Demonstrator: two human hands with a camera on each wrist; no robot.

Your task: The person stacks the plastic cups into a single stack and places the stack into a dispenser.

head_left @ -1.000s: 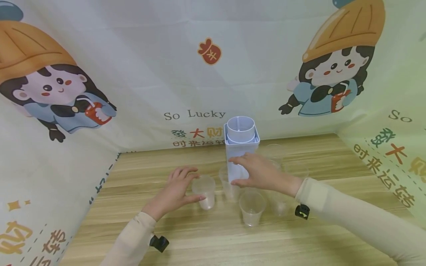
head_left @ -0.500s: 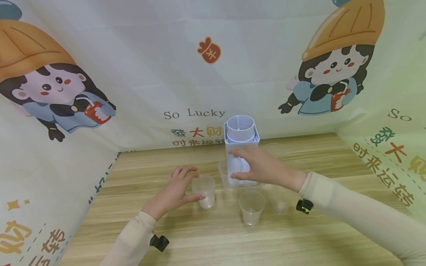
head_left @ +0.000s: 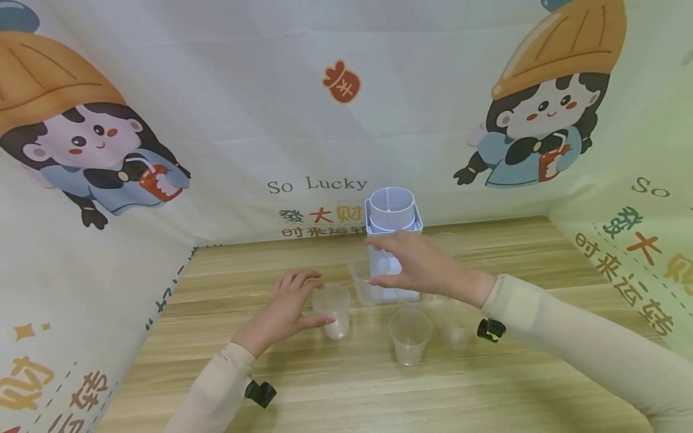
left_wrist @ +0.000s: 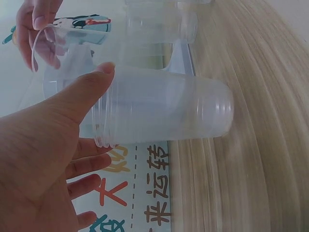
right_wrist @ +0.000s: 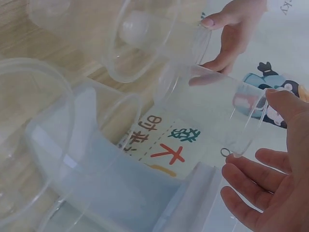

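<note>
I have the right hand (head_left: 428, 264) pinching the rim of a clear cup (right_wrist: 217, 106) between thumb and fingers, beside a pale blue container (head_left: 392, 216), while the left hand (head_left: 280, 313) grips the rim of a second cup (head_left: 334, 307) farther left. I see more clear cups (head_left: 410, 340) on the wood-grain bench (head_left: 271, 385), with white cloth (head_left: 243, 120) bearing cartoon figures around it.

Printed cloth (head_left: 243, 96) behind wood-grain tabletop (head_left: 314, 385)

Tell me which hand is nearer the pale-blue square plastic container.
Right. The right hand is in front of the container; the left hand is farther, to its left.
</note>
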